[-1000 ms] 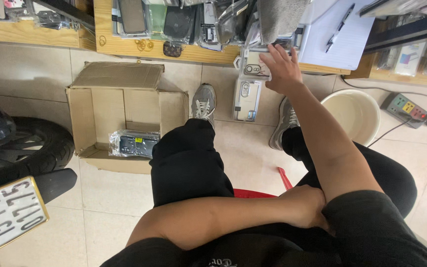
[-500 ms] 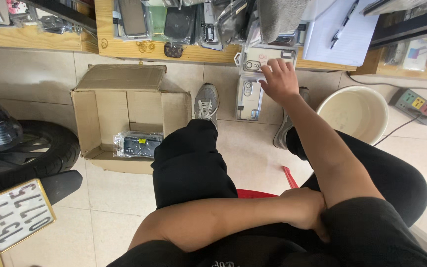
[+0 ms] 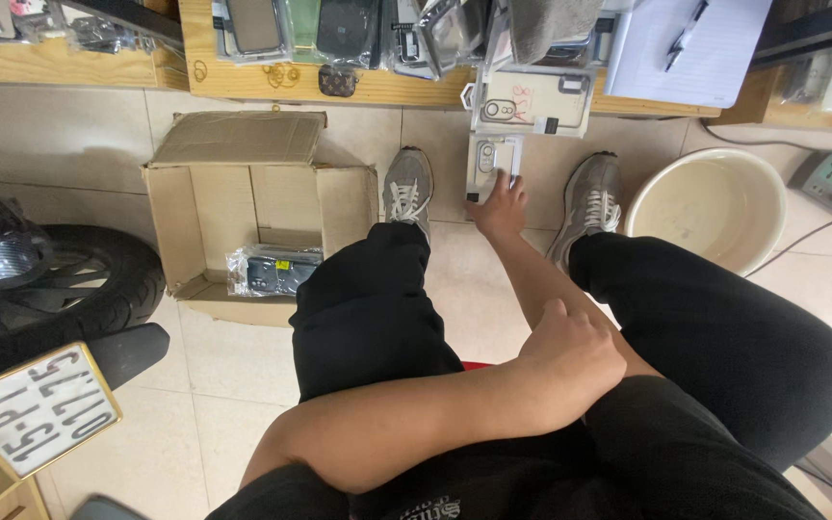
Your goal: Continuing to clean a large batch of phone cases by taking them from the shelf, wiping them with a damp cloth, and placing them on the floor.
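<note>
Clear-packaged phone case (image 3: 490,166): pale, flat, long axis upright in view, on the floor tiles between the two grey sneakers (image 3: 407,188), below the bench (image 3: 377,85) edge.

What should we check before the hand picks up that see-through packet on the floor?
1. Right hand reaches the clear packet: ok, its fingers touch the packet's lower end.
2. Packet actually gripped: cannot tell, the fingers cover that edge.
3. Left hand free: not ok, it rests on the right forearm.
4. Cardboard box open: ok, flaps are spread and one wrapped dark packet lies inside.
5. Floor between the grey shoes has room: ok, only the clear packet lies there.
6. Cream basin out of the way: ok, it sits beyond the other shoe.
</note>
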